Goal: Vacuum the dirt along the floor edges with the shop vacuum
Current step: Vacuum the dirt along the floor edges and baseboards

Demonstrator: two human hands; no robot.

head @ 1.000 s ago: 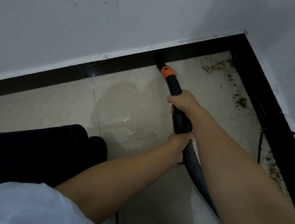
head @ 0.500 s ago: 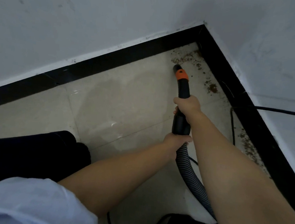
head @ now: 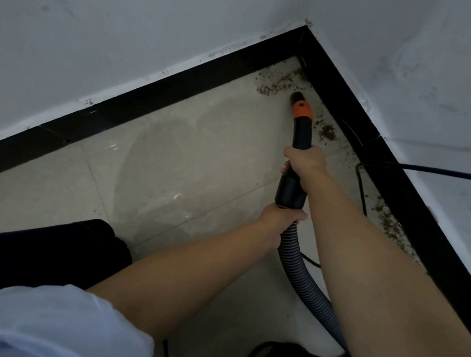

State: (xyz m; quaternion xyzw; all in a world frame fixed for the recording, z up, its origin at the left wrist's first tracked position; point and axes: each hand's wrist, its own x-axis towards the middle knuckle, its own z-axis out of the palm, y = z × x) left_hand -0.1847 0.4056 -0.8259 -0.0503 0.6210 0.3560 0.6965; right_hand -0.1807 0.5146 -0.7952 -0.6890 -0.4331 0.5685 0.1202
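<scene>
I hold the vacuum wand (head: 301,132) with both hands, pointing it away from me into the corner of the room. My right hand (head: 304,161) wraps the black tube about halfway along, fingers curled round its left side with the thumb side up toward the nozzle. My left hand (head: 277,217) grips lower down, just where the fat black cuff (head: 291,191) ends and the ribbed grey hose (head: 302,279) begins; the fingers close round the hose from beneath. The two hands are near each other, with the cuff between them.

Beyond my right hand the tube runs on to an orange collar (head: 302,110) and a short black nozzle tip (head: 297,97), which sits on the pale tiled floor (head: 158,172) at the edge of a patch of brown dirt (head: 281,80) filling the corner. More dirt (head: 326,132) lies just right of the tube, and a further strip (head: 388,221) runs along the black skirting (head: 398,174) on the right wall. A thin black cord (head: 440,173) comes in from the right and loops down onto the floor beside that skirting.

The hose trails back under my right forearm toward a dark shape at the bottom edge. I can read no brand, label or writing on the wand or hose.
</scene>
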